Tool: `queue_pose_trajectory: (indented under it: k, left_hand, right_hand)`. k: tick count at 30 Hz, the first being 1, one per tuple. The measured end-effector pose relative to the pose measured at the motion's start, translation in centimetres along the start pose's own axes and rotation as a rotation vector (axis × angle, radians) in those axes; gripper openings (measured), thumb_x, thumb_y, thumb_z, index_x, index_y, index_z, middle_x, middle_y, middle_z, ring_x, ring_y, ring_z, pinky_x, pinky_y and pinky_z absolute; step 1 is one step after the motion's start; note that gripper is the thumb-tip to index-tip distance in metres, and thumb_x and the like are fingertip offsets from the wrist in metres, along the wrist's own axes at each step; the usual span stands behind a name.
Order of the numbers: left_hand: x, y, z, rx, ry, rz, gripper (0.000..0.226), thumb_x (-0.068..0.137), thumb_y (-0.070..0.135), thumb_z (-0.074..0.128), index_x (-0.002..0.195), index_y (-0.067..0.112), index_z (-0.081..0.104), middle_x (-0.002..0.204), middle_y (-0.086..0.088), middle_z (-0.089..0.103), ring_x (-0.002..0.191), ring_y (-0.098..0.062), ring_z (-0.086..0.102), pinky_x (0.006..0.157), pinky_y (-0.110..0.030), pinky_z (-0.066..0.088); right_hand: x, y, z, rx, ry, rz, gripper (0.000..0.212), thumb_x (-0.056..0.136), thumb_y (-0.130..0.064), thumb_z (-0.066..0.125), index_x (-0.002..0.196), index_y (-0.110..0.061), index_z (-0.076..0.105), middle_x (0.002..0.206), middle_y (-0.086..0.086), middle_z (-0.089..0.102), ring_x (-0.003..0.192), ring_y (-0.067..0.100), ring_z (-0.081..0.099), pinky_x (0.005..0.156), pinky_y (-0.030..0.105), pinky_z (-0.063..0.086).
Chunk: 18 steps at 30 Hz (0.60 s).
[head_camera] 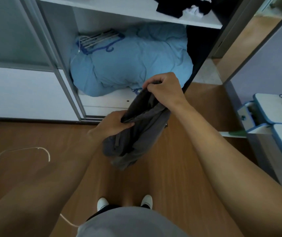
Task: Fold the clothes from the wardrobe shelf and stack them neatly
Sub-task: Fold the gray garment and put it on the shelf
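Observation:
A dark grey garment [136, 132] hangs bunched in the air in front of the open wardrobe. My right hand [166, 88] pinches its top edge, fingers closed on the cloth. Lower and to the left, my left hand [114, 124] grips a fold of the same garment, and the rest droops below it. On the white wardrobe shelf [131, 11] at the top lies a heap of black and white clothes [184, 6], unfolded.
A light blue duvet [131, 64] fills the wardrobe's lower compartment, with several hangers [99, 41] on top of it. A sliding door [25, 65] stands at the left. White cable [25, 150] lies on the wooden floor. A white and blue desk [273, 115] stands at the right.

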<state>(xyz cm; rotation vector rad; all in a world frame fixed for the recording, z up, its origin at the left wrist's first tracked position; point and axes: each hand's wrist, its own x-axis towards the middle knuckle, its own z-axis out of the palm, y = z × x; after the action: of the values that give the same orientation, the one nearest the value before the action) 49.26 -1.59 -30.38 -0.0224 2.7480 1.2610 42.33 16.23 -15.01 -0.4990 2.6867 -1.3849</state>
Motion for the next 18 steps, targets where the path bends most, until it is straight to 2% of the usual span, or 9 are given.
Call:
queue_pose_trajectory:
  k: [2, 4, 6, 7, 10, 13, 15, 16, 18]
  left_hand:
    - [-0.4, 0.0, -0.9, 0.139, -0.009, -0.009, 0.011, 0.094, 0.045, 0.062, 0.092, 0.034, 0.060, 0.097, 0.001, 0.069, 0.095, -0.023, 0.066, 0.075, -0.033, 0.048]
    - [-0.5, 0.0, -2.2, 0.279, 0.009, -0.059, 0.016, 0.098, 0.044, 0.054, 0.095, 0.029, 0.062, 0.103, -0.006, 0.069, 0.099, -0.029, 0.064, 0.083, -0.038, 0.050]
    - [-0.4, 0.2, -3.7, 0.343, 0.025, -0.123, 0.018, 0.099, 0.038, 0.051, 0.093, 0.024, 0.061, 0.105, -0.009, 0.068, 0.100, -0.030, 0.063, 0.085, -0.040, 0.050]
    - [-0.3, 0.4, -4.4, 0.315, 0.033, -0.160, 0.017, 0.098, 0.033, 0.051, 0.088, 0.023, 0.059, 0.100, -0.008, 0.067, 0.099, -0.030, 0.062, 0.082, -0.037, 0.049]
    - [0.0, 1.1, -5.8, 0.118, 0.091, -0.235, 0.016, 0.093, 0.012, 0.053, 0.081, 0.019, 0.061, 0.089, -0.002, 0.062, 0.093, -0.023, 0.060, 0.065, -0.024, 0.042]
    - [-0.4, 1.9, -5.7, -0.182, 0.239, -0.327, 0.023, 0.091, 0.000, 0.051, 0.096, 0.015, 0.069, 0.086, 0.002, 0.065, 0.076, -0.009, 0.060, 0.054, -0.006, 0.043]
    - [-0.7, 2.4, -5.3, -0.459, 0.340, -0.431, 0.030, 0.091, -0.004, 0.047, 0.098, 0.015, 0.070, 0.082, -0.002, 0.067, 0.063, -0.007, 0.062, 0.049, -0.012, 0.050]
    - [-0.9, 2.6, -5.2, -0.572, 0.372, -0.483, 0.031, 0.091, -0.005, 0.045, 0.099, 0.014, 0.069, 0.081, -0.006, 0.067, 0.057, -0.010, 0.061, 0.043, -0.017, 0.049]
    - [-0.9, 3.1, -5.2, -0.726, 0.399, -0.586, 0.031, 0.092, -0.005, 0.042, 0.098, 0.014, 0.066, 0.074, -0.008, 0.064, 0.046, -0.012, 0.057, 0.036, -0.018, 0.043]
  right_hand:
    - [0.2, 0.7, 0.1, -0.025, 0.008, 0.002, 0.026, 0.083, -0.007, 0.060, 0.093, -0.020, 0.080, 0.094, -0.009, 0.075, 0.090, 0.001, 0.066, 0.083, 0.014, 0.051]
    - [0.4, 2.0, -0.1, -0.108, 0.005, 0.012, 0.029, 0.085, -0.009, 0.058, 0.101, -0.021, 0.079, 0.105, -0.006, 0.075, 0.103, 0.007, 0.066, 0.094, 0.024, 0.052]
    - [0.4, 4.1, -0.2, -0.196, -0.026, 0.056, 0.029, 0.090, -0.012, 0.057, 0.106, -0.024, 0.078, 0.114, -0.003, 0.074, 0.111, 0.015, 0.064, 0.099, 0.036, 0.051]
    - [0.2, 5.3, -0.1, -0.229, -0.051, 0.090, 0.028, 0.092, -0.014, 0.057, 0.108, -0.025, 0.077, 0.117, -0.002, 0.073, 0.112, 0.018, 0.064, 0.099, 0.038, 0.051]
    - [-1.0, 8.2, 1.0, -0.209, -0.120, 0.211, 0.020, 0.095, -0.019, 0.059, 0.107, -0.023, 0.076, 0.112, 0.004, 0.073, 0.107, 0.023, 0.065, 0.095, 0.039, 0.052]
    - [-2.3, 9.4, 2.9, -0.125, -0.231, 0.263, 0.016, 0.096, -0.017, 0.059, 0.084, -0.019, 0.071, 0.088, 0.008, 0.070, 0.084, 0.024, 0.064, 0.073, 0.031, 0.048]
    - [-3.1, 9.7, 4.0, -0.062, -0.306, 0.256, 0.018, 0.097, -0.015, 0.058, 0.084, -0.016, 0.070, 0.081, 0.005, 0.068, 0.075, 0.018, 0.062, 0.065, 0.026, 0.045]
    - [-3.6, 9.7, 4.4, -0.015, -0.334, 0.258, 0.017, 0.098, -0.015, 0.057, 0.088, -0.016, 0.071, 0.081, 0.001, 0.069, 0.073, 0.014, 0.062, 0.062, 0.021, 0.046]
    - [-4.5, 9.5, 5.3, 0.069, -0.376, 0.252, 0.016, 0.099, -0.015, 0.056, 0.096, -0.019, 0.071, 0.085, -0.007, 0.070, 0.073, 0.004, 0.061, 0.060, 0.010, 0.046]
